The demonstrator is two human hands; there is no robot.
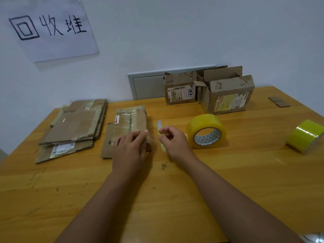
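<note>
A flattened cardboard box [130, 120], wrapped in clear tape, lies in the middle of the wooden table [157, 199]. My left hand [130, 148] presses flat on its near end with straight fingers. Just to the right, my right hand [172, 139] pinches a short strip of clear yellowish tape [159, 126] that sticks up past my fingers and hangs below them. A big roll of yellow tape [206, 131] stands on the table right beside my right hand.
A stack of flattened cardboard [73, 127] lies at the left. Two open, torn cardboard boxes [226, 93] stand at the back by the wall. A second yellow tape roll [305, 135] sits at the right edge, a small cardboard scrap [279, 101] behind it.
</note>
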